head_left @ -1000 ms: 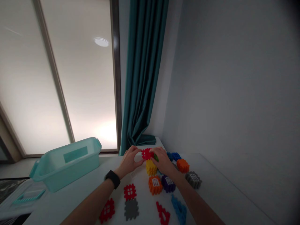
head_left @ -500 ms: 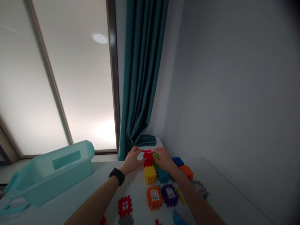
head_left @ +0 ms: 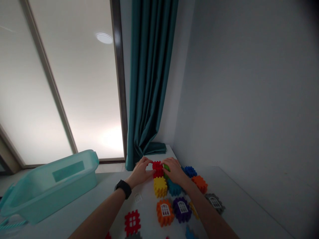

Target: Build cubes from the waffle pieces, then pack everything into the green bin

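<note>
My left hand [head_left: 139, 172] and my right hand [head_left: 174, 171] both press on a red toothed block [head_left: 157, 168] from either side, fingers curled round it. The red block sits on top of a yellow block [head_left: 160, 187]. A green block [head_left: 166, 168] shows under my right fingers, and a teal block [head_left: 173, 188] lies below that hand. A black watch [head_left: 123, 188] is on my left wrist.
On the white table [head_left: 239, 205] lie an orange block [head_left: 164, 211] and a purple block [head_left: 182, 209] with window stickers, a blue block [head_left: 190, 171], another orange block [head_left: 200, 183], a grey block [head_left: 215, 202] and a flat red grid piece [head_left: 132, 221]. A pale green tub [head_left: 50, 187] stands left. A teal curtain [head_left: 149, 83] hangs behind.
The red block has come down from tilted in my fingers to sitting square on the yellow block. The view has shifted, so the tub slid left and the near pieces dropped out of sight.
</note>
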The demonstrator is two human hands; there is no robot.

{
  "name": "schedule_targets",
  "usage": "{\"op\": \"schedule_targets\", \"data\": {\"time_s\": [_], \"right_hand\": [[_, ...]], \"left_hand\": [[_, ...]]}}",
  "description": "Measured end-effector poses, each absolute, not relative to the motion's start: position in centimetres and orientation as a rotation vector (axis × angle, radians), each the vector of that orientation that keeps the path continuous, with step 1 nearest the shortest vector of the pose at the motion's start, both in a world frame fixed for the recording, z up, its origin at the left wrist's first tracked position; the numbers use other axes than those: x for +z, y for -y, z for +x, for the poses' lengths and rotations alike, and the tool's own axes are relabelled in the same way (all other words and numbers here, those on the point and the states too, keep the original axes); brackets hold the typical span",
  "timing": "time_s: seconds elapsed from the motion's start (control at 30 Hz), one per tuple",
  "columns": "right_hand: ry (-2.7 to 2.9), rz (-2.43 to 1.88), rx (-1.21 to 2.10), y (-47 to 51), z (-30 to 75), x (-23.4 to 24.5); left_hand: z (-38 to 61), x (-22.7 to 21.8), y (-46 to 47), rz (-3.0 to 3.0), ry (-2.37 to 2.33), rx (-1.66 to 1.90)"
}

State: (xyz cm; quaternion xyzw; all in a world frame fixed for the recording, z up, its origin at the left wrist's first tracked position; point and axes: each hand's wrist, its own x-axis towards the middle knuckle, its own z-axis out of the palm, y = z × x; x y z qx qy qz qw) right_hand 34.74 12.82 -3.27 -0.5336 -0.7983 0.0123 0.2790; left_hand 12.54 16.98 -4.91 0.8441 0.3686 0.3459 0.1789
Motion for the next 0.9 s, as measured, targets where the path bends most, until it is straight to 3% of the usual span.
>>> {"op": "schedule_targets", "data": {"time_s": [0.9], "right_hand": [[2.217,-1.281,0.014,-10.2,32.0,-0.9]], "left_hand": [[8.8,-3.6,-14.4,2.486,-1.048,0.839]]}}
